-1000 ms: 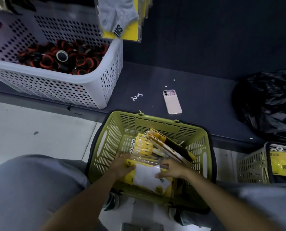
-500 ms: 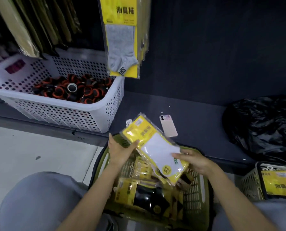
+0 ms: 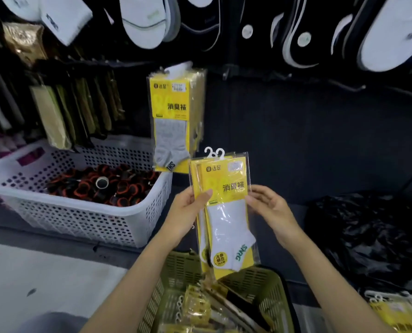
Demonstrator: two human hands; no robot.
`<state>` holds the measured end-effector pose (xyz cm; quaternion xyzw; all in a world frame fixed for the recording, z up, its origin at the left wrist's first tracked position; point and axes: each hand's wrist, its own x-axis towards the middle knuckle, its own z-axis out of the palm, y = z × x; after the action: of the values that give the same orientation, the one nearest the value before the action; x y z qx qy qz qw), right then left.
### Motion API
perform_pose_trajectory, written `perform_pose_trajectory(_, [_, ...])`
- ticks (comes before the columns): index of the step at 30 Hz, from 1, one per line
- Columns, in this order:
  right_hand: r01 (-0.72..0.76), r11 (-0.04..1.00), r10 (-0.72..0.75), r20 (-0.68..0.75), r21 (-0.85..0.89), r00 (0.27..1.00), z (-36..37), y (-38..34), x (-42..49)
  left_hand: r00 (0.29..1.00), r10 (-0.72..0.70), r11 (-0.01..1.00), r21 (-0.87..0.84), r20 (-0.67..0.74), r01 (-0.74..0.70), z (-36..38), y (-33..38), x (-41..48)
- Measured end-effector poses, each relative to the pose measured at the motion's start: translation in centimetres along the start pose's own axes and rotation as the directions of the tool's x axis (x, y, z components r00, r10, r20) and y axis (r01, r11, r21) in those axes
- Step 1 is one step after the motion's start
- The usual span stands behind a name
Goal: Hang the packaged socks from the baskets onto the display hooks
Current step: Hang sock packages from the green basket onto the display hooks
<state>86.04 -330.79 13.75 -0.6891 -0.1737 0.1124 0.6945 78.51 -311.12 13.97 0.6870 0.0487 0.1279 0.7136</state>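
We hold the white sock packs (image 3: 224, 212) upright at centre frame: left hand (image 3: 187, 213) pinches one edge, right hand (image 3: 271, 207) grips the other.

We hold the sock packs (image 3: 224, 212) between our left hand (image 3: 184, 212) and right hand (image 3: 272, 207), above the near basket (image 3: 267, 275) with spare packs (image 3: 197, 306) in it, the hanging packs (image 3: 173, 111) behind-left, the left basket (image 3: 80, 219) beyond, and a bag (image 3: 373, 241) at right.
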Motion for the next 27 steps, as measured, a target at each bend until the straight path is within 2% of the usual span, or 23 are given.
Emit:
perform_pose_trajectory(4, [0.143,0.989,-0.139,-0.102,0.040,0.985,1.7,-3.5,1.3,0.996,0.087,0.996,-0.006,-0.020,-0.087,0.3,2.7,1.5])
perform_pose_trajectory(7, [0.134,0.987,-0.124,-0.114,0.086,0.986,2.5,-4.7,1.8,0.988,0.123,0.992,0.024,-0.091,-0.121,0.2,4.2,2.2])
perform_pose_trajectory(11, [0.124,0.983,-0.106,-0.135,0.137,0.985,2.8,-5.8,2.7,0.956,0.250,0.962,0.153,-0.155,-0.226,-1.2,5.6,3.3])
perform_pose_trajectory(14, [0.149,0.970,-0.106,-0.215,0.194,0.971,2.3,-7.0,3.8,0.933,0.309,0.948,0.133,-0.182,-0.288,-3.4,7.1,4.2])
perform_pose_trajectory(21, [0.218,0.975,-0.195,-0.295,0.046,0.935,1.6,-11.3,8.4,0.844,0.425,0.900,0.251,-0.328,-0.356,-8.3,11.2,7.2])
perform_pose_trajectory(27, [0.211,0.977,-0.213,-0.268,-0.037,0.940,3.7,-11.4,11.7,0.822,0.423,0.902,0.262,-0.382,-0.343,-10.0,11.8,8.7])
